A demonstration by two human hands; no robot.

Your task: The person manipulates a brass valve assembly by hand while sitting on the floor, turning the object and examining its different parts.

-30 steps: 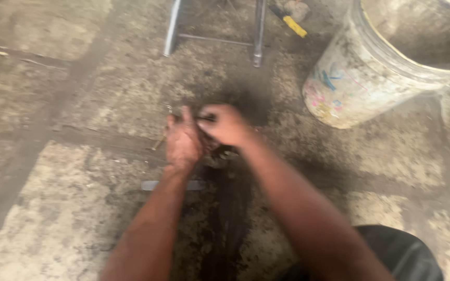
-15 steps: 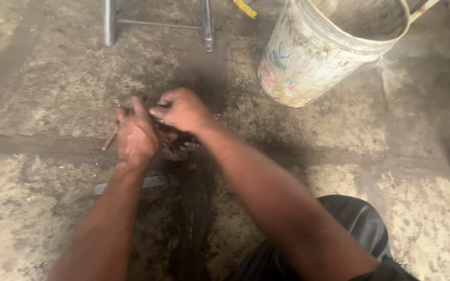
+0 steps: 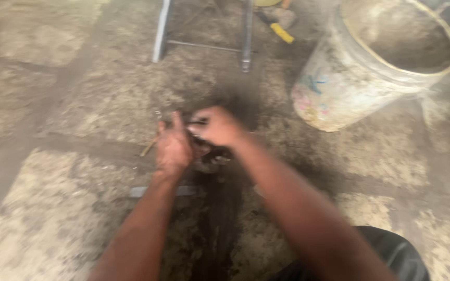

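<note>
On dirty floor (image 3: 69,104), centre: left hand (image 3: 173,148) + right hand (image 3: 217,127) both clamped on small dark greasy part (image 3: 209,158), blurred. Risk: slips from grip; bucket (image 3: 350,88) close by.

Bucket (image 3: 376,67) farther right, view shifted.

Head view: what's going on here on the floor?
A person crouches over a stained concrete floor with both hands close together on a small dark part; blur hides what it is. The left hand grips it from the side, and the right hand works on top of it. A flat metal strip lies under the left forearm. A dirty bucket stands to the right, and a metal frame stands beyond the hands.
</note>
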